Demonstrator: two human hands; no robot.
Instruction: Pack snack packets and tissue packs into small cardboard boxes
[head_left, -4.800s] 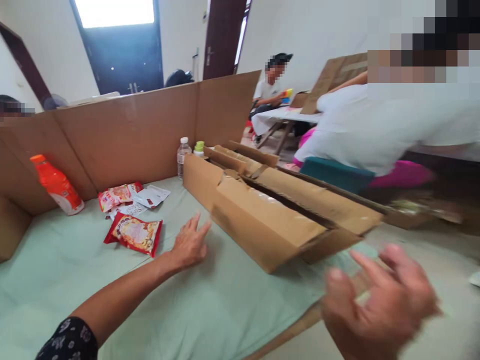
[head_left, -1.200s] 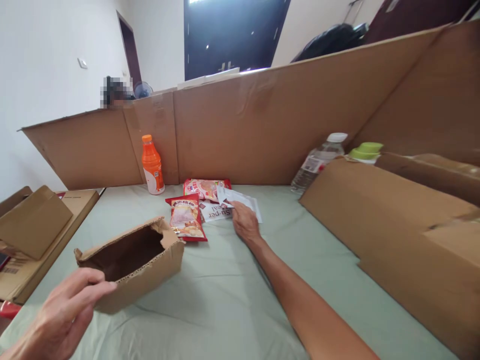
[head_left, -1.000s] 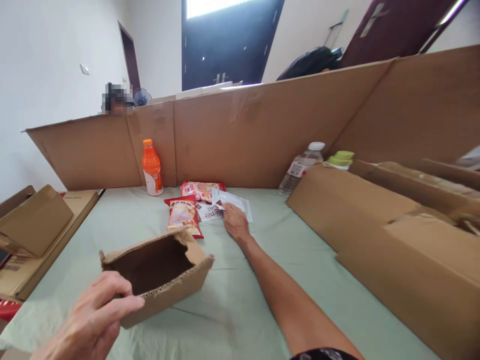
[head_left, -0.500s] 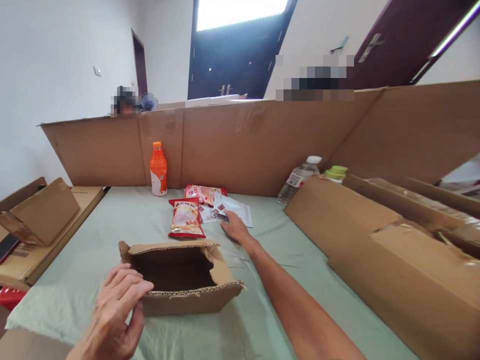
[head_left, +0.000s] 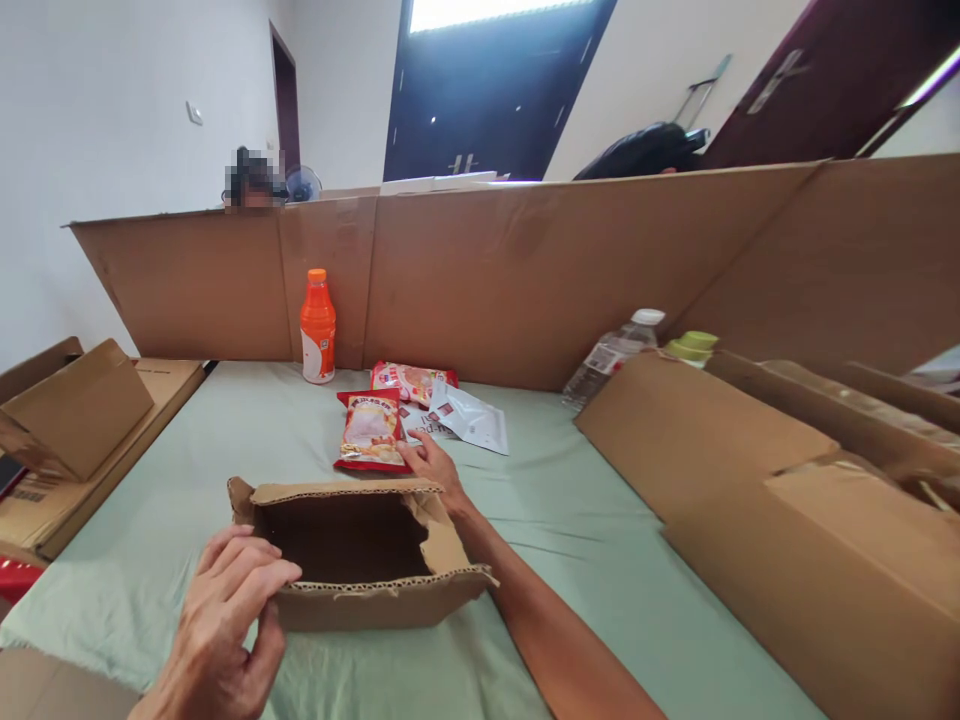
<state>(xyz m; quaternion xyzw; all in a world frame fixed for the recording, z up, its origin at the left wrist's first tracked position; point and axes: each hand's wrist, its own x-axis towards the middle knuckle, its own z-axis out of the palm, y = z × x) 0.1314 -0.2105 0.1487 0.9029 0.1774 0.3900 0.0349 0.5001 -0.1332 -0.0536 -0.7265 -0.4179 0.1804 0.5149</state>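
Note:
An open-topped cardboard box [head_left: 360, 607] with ragged rims stands on the green cloth in front of me, nothing visible inside it. My left hand [head_left: 229, 610] grips its left front corner, fingers over the rim and thumb outside. Behind the box, my right hand [head_left: 435, 466] reaches to the right edge of a red snack packet [head_left: 369, 432], thumb and index finger apart. It seems to touch the packet without a grip. Just beyond lie a second red packet [head_left: 412, 382] and a white sachet [head_left: 474, 420], with another white printed sachet [head_left: 418, 424] partly covered.
An orange bottle [head_left: 318, 330] stands by the cardboard partition [head_left: 480, 280]. At right, a clear bottle [head_left: 611, 355] leans behind large cardboard boxes [head_left: 810, 560]. An open carton [head_left: 82, 410] sits at left. A person's head shows over the partition.
My right hand has moved left and nearer, from the white sachets to the red packet's edge. The left hand remains on the box. The view has shifted slightly.

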